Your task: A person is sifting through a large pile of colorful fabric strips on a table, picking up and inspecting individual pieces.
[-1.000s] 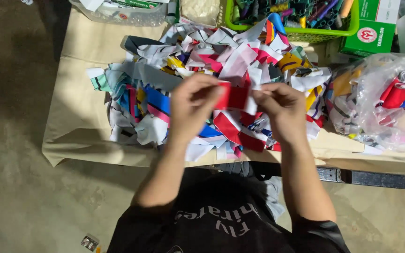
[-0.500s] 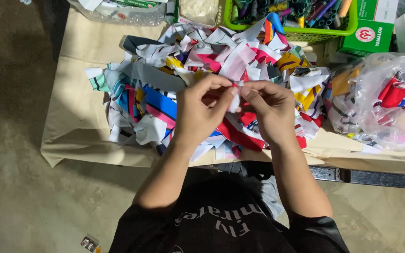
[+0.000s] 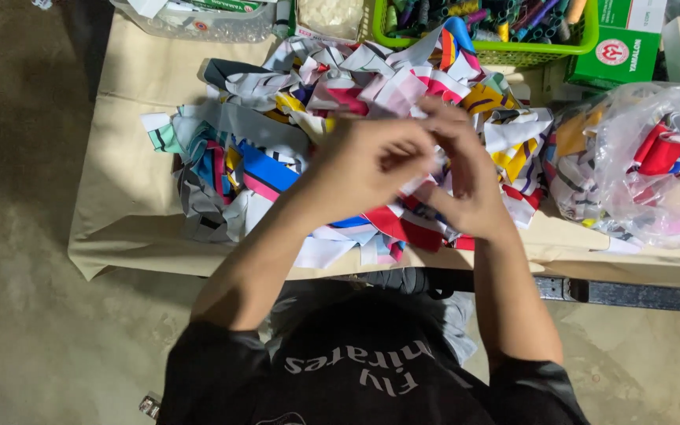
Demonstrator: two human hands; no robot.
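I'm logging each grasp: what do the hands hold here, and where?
Both hands, left hand and right hand, pinch a small white scrap between fingertips; which part cannot be told.

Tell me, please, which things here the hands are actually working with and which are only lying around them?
In hand:
left hand and right hand, closed together on a small pale strip
pile of coloured strips beneath them

Lying about:
clear bag of scraps
green basket
green box
clear tub
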